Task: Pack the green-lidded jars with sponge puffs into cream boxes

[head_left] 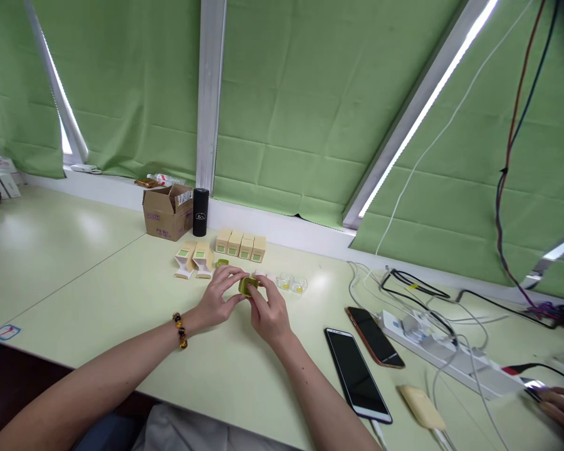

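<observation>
Between my two hands is a small green square case [245, 285]. My left hand [219, 295] grips its left side with thumb and fingers. My right hand [269, 311] holds the right side, a finger reaching over the case's inside. Just behind my left hand lies another small green piece [222, 262], partly hidden by the fingers. To the right of my hands, clear plastic cups [299, 285] with a bit of yellow in them stand on the table. Two opened small cartons [203, 258] stand behind and left of my left hand.
Several closed small cartons [240, 245] stand in a row behind my hands. Farther back are a cardboard box [168, 216] and a black bottle [200, 213]. On the right lie two phones [358, 377], a power bank [421, 406], a power strip [446, 360] and cables. Another person's hand [561, 407] shows far right.
</observation>
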`<state>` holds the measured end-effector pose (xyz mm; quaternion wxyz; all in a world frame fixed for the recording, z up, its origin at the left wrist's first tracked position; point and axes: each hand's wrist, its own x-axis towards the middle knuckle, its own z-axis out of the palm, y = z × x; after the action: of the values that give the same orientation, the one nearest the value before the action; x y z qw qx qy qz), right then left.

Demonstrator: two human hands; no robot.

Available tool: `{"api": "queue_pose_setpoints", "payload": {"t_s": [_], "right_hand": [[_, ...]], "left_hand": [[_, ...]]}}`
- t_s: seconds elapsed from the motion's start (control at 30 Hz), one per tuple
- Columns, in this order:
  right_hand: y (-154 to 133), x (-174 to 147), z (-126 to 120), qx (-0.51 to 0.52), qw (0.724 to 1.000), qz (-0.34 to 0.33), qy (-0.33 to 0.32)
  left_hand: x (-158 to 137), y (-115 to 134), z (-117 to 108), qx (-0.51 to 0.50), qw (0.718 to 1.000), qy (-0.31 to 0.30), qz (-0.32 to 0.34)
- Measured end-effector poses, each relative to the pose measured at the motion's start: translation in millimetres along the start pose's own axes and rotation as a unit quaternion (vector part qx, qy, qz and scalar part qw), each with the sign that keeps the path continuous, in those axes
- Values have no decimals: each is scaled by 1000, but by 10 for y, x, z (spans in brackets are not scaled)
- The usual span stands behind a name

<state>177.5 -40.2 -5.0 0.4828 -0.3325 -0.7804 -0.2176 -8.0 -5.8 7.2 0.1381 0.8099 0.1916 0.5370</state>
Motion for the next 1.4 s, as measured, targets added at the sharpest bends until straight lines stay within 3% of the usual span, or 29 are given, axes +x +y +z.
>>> {"api": "queue_pose_setpoints", "payload": {"t_s": [1.17,1.4], "right_hand": [[-3,0,-1,40,999,13,14],[-29,-46,0,101,993,52,30]], "left_hand": [[1,0,-1,4,1000,22,5],[22,-53,16,-35,996,32,-76]]}}
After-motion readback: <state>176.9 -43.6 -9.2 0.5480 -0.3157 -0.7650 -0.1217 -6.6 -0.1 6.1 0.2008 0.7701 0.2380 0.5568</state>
